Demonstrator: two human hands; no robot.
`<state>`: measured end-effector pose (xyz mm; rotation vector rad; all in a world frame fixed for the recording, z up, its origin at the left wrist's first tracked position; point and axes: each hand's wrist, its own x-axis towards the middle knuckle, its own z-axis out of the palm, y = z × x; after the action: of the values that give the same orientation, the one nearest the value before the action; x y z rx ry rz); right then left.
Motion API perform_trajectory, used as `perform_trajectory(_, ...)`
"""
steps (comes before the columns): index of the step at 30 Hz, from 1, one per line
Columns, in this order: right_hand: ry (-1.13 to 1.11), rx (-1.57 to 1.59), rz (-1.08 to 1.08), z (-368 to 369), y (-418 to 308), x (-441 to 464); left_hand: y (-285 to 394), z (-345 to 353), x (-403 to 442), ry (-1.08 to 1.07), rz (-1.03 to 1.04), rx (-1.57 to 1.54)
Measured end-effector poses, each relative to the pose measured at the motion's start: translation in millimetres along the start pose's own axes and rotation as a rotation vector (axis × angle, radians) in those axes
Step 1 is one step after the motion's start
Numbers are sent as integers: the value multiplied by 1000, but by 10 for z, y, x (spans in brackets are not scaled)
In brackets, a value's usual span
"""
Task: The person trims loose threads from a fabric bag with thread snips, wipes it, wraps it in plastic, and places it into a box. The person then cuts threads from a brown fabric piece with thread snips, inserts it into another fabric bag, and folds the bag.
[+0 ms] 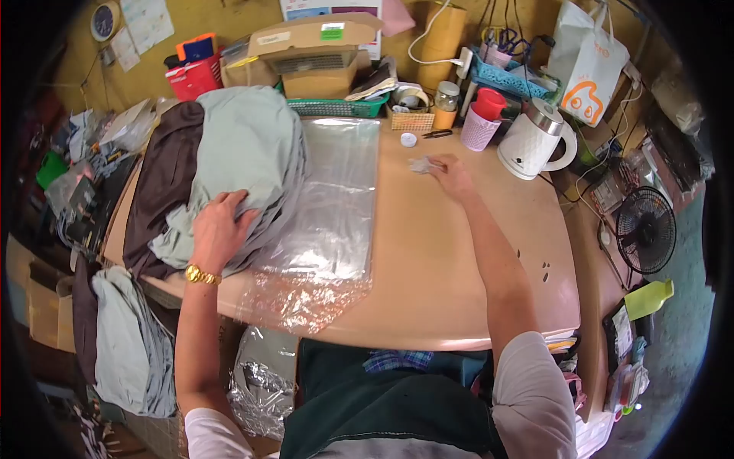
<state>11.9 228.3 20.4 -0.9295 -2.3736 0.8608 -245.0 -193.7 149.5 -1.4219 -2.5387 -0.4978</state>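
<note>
My left hand (222,223), with a gold watch (202,275) at its wrist, rests on a pale green cloth pile (245,145), its fingers bent over the fabric. Dark brown cloth (164,183) lies along the pile's left side. Clear plastic sheets (336,199) lie flat just right of the pile. My right hand (451,176) is farther right over the table, its fingers pinched on a small whitish scrap (420,164). A round white lid (408,139) and small black snips (436,134) lie just beyond it.
A white kettle (531,138), a pink cup (480,130), a jar (446,99) and a green tray (336,107) line the table's back. A black fan (646,229) stands at right. More cloth (130,344) hangs at lower left.
</note>
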Motion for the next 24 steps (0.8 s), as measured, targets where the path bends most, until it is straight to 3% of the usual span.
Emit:
perform_trajectory(3, 168, -114, -167, 79, 329, 495, -158, 117, 184, 145, 71, 68)
perform_trajectory(4, 166, -97, -189, 100, 432, 625, -206, 102, 231, 122, -3, 42)
perform_trajectory(6, 185, -521, -160, 113, 534, 801, -307, -1, 297, 133, -144, -62)
perform_trajectory(7, 180, -507, -185, 150, 526, 838, -332, -61, 330, 146, -164, -45)
perform_trajectory(9, 65, -655, -13, 20, 348, 782, -326, -196, 399, 427, 39, -419)
perform_trajectory(11, 21, -748, 5, -108, 165, 792, -2, -405, 355, 455, 130, -352)
perform_trajectory(13, -35, -847, 28, -105, 150, 784, 458, -483, 207, 45, -72, -432)
perform_trajectory(15, 22, -883, -21, -120, 252, 722, 994, -232, -15, 55, 247, -480)
perform_trajectory(16, 12, -882, -29, -104, 348, 698, 1355, -154, -179, -73, 243, -456)
perform_trajectory(17, 93, -861, -80, -57, 518, 664, 1478, 149, -360, -91, 520, -436)
perform_trajectory(19, 163, -840, -134, -126, 915, 641, 1906, 226, -701, -309, 533, -610)
perform_trajectory(21, 114, -818, -270, -325, 1338, 563, 1888, 402, -925, -375, 604, -484)
perform_trajectory(22, 178, -709, -309, -482, 1353, 414, 1868, 528, -1019, -428, 688, -345)
perform_trajectory(24, 256, -161, -30, -923, 1093, 75, 1845, 762, -1209, -471, 650, -266)
